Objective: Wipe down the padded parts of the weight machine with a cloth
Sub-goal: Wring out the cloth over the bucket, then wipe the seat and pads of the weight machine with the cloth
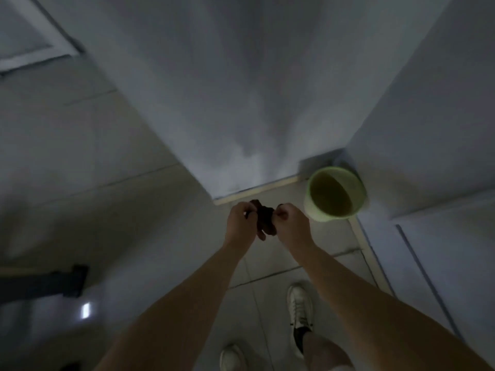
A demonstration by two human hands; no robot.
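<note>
A dark, bunched-up cloth (265,219) hangs between both my hands, out in front of me above the tiled floor. My left hand (241,223) grips its left end with closed fingers. My right hand (290,222) grips its right end in the same way. The cloth looks twisted between them. No weight machine pad can be made out in this dim, blurred view.
A pale green bucket (334,194) with murky liquid stands on the floor just right of my hands, by a wall corner (345,151). A white door or panel (434,236) is at right. A dark bar-like object (45,283) lies at lower left. My white shoes (300,306) are below.
</note>
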